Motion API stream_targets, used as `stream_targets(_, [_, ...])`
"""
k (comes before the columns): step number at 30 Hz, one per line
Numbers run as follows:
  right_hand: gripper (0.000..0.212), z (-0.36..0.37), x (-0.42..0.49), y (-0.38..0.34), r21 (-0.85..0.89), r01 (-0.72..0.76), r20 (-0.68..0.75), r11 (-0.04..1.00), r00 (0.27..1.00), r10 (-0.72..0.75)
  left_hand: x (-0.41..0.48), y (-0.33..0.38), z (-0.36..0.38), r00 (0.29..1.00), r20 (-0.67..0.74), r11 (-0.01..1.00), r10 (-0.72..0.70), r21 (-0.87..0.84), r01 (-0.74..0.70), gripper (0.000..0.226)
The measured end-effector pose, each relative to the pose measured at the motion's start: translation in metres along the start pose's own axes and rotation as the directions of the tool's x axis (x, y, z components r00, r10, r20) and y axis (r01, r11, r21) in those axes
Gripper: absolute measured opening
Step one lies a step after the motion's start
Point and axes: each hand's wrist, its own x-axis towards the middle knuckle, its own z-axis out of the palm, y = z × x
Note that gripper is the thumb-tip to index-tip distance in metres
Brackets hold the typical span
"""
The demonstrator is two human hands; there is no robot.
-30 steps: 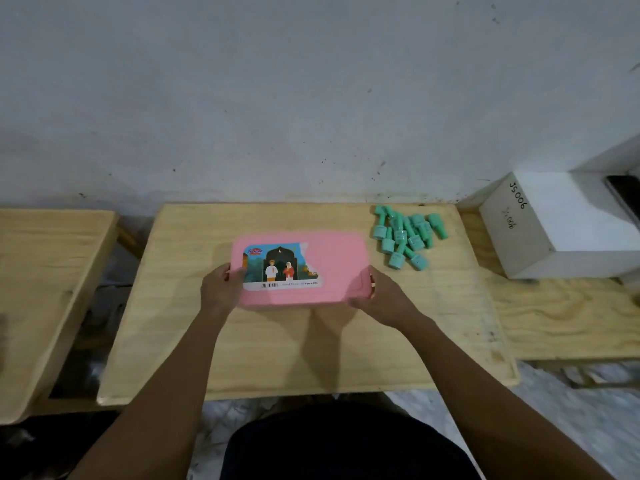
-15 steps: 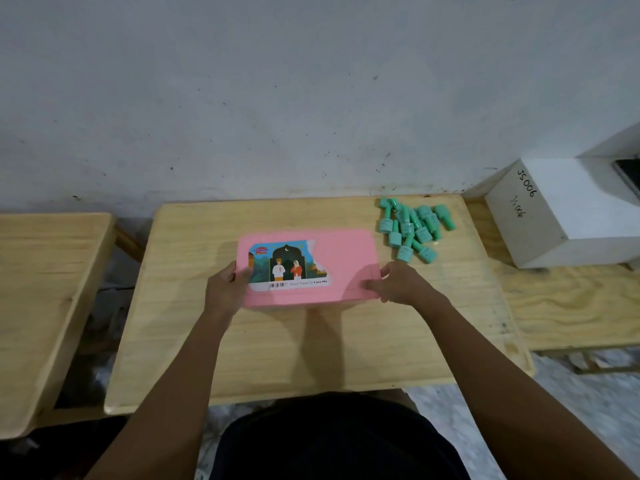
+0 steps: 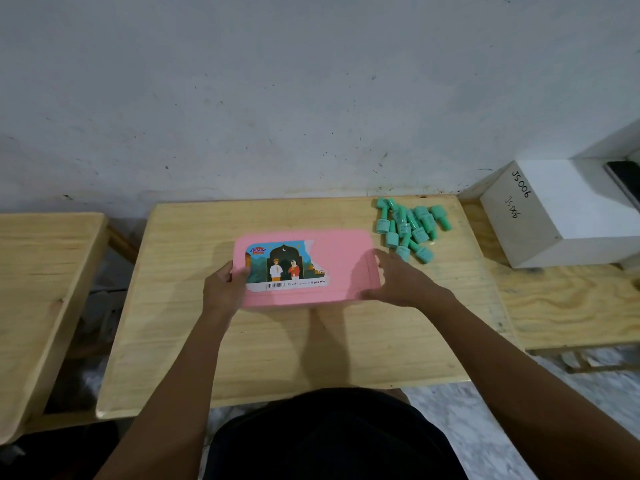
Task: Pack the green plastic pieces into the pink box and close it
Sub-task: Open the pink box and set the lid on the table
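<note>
A pink box point(image 3: 341, 263) with a picture label on its lid lies closed on the wooden table point(image 3: 298, 344). My left hand point(image 3: 223, 289) grips its left end, thumb on the lid. At the box's right end my right hand point(image 3: 398, 280) holds the edge, fingers curled around the near right corner. A heap of several green plastic pieces point(image 3: 410, 228) lies on the table just behind and to the right of the box, close to my right hand's fingertips.
A white box marked JS006 point(image 3: 561, 216) stands on a lower wooden board at the right, with a dark phone point(image 3: 627, 178) behind it. Another wooden table point(image 3: 41, 282) stands at the left across a gap. A grey wall runs right behind the table.
Both hands have stayed on the box's ends. My right hand has slid a little forward along the right end. The box has barely shifted on the table.
</note>
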Motion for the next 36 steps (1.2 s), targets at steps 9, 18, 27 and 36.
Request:
stream_targets(9, [0.072, 0.000, -0.003, -0.004, -0.612, 0.277, 0.030, 0.741, 0.944, -0.329, 0.006, -0.003, -0.003, 0.999, 0.011, 0.997, -0.049, 0.058, 0.048, 0.057])
stream_targets(18, [0.073, 0.002, -0.002, -0.024, -0.744, 0.267, 0.140, 0.613, 0.958, -0.249, 0.001, 0.003, 0.001, 1.000, 0.014, 0.999, -0.014, 0.032, 0.013, 0.043])
stream_targets(27, [0.053, -0.024, 0.007, -0.024, -0.666, 0.320, 0.164, 0.674, 0.944, -0.287, -0.003, 0.009, 0.003, 1.000, -0.006, 1.000, -0.006, 0.028, 0.006, 0.041])
stream_targets(36, [0.084, 0.010, -0.004, -0.002, -0.014, 0.062, -0.062, 0.998, 0.996, -0.063, -0.003, 0.005, 0.004, 1.000, 0.008, 1.000, -0.018, -0.017, 0.018, 0.039])
